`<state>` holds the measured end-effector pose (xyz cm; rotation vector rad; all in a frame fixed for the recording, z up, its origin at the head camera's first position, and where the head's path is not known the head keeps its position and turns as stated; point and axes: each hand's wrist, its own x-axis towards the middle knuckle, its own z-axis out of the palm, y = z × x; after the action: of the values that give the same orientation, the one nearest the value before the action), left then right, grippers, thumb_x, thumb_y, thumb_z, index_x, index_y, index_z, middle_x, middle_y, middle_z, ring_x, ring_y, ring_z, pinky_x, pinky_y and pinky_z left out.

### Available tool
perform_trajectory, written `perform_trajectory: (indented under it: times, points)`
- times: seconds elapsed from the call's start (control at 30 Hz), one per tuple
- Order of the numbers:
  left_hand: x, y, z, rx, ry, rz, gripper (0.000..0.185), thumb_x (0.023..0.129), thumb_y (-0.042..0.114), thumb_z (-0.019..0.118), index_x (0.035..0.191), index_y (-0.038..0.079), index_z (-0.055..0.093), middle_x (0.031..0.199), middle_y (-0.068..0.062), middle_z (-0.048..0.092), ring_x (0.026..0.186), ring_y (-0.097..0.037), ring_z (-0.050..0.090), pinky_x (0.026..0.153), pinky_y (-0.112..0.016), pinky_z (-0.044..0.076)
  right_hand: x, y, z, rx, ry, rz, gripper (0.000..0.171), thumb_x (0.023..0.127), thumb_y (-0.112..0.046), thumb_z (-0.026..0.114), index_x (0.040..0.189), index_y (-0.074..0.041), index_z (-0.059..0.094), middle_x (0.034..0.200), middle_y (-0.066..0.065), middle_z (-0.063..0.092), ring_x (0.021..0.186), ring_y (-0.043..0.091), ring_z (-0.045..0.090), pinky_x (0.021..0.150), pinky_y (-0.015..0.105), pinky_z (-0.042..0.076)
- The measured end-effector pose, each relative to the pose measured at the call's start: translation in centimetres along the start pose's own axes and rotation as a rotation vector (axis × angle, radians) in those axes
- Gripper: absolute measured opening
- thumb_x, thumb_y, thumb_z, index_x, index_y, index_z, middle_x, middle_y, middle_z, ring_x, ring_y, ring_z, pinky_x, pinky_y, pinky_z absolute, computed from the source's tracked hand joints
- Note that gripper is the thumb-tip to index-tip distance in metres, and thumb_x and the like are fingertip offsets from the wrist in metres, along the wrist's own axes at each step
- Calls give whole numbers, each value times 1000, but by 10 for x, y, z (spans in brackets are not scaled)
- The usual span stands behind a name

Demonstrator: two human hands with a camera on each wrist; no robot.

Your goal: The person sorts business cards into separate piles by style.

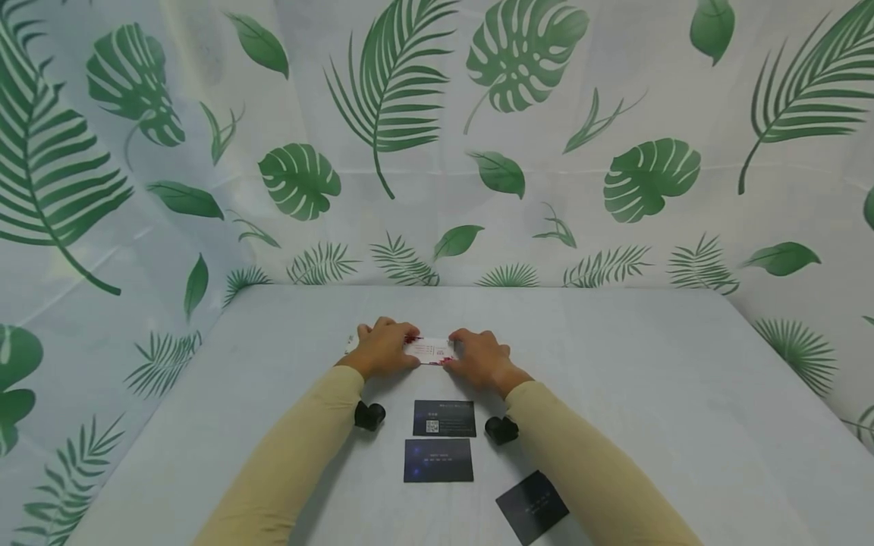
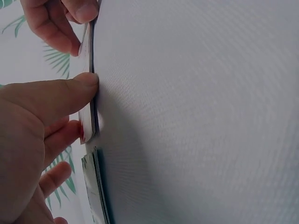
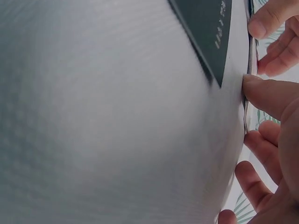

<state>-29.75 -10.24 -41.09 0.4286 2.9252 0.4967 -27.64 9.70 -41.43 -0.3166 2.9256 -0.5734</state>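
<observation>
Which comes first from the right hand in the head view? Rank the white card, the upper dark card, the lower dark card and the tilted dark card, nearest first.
1. White card: held at the right hand, between both hands.
2. Upper dark card: just below the hands.
3. Lower dark card: below that one, nearer the person.
4. Tilted dark card: lowest, beside the right sleeve.

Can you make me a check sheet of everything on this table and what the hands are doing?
Surface: pale table, flat.
Job's things: white card, lying on the table, held at both ends.
Clutter: three dark cards nearer the person, the last one askew.
Hands: left hand pinches the white card's left end; right hand pinches its right end.
Cables: nothing seen.
Surroundings: leaf-print curtain behind and at both sides.
</observation>
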Motion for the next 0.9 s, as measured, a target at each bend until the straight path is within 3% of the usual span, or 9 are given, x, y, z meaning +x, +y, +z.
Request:
perform_trajectory:
  times: [0.4,0.6,0.9]
  points:
    - [0,2,0,-12,-20,-11,51,87,32,78,133,16,64,125,-2,62,129,-29,40,96,-53,23,4,3,3,-25,19,-38,51,93,-37,71,136,-13,58,137,12,58,120,36,52,91,59,38]
    - [-5,6,2,-9,10,33,55,87,30,77,137,13,60,133,-2,60,133,-30,37,97,-53,23,0,6,1,29,41,-61,57,92,-37,73,139,-9,56,141,14,55,125,39,51,96,62,39]
    - [-33,14,-5,-66,45,135,61,86,35,80,139,15,58,134,-2,59,133,-29,37,96,-54,22,-28,12,-13,130,44,-124,60,89,-32,76,139,-7,56,134,15,58,119,35,55,98,56,41]
